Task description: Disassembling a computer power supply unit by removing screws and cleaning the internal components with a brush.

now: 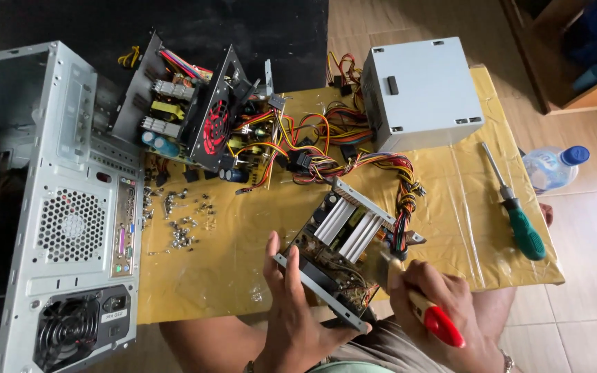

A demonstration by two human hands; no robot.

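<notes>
Down low, the left hand [297,304] wraps around the edge of an open grey metal power box with wires and small parts inside [340,245] and holds it tilted above the near edge of the yellow plastic-covered table [229,276]. The right hand [443,304] is closed around a paintbrush with a red and yellow handle [423,311], with its bristles touching the box. A green-handled screwdriver [516,207] lies well off to the right.

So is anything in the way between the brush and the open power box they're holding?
Nothing visible is. The right hand holds the brush with its bristles right at the opened power supply, which the left hand steadies from the near side.
</notes>
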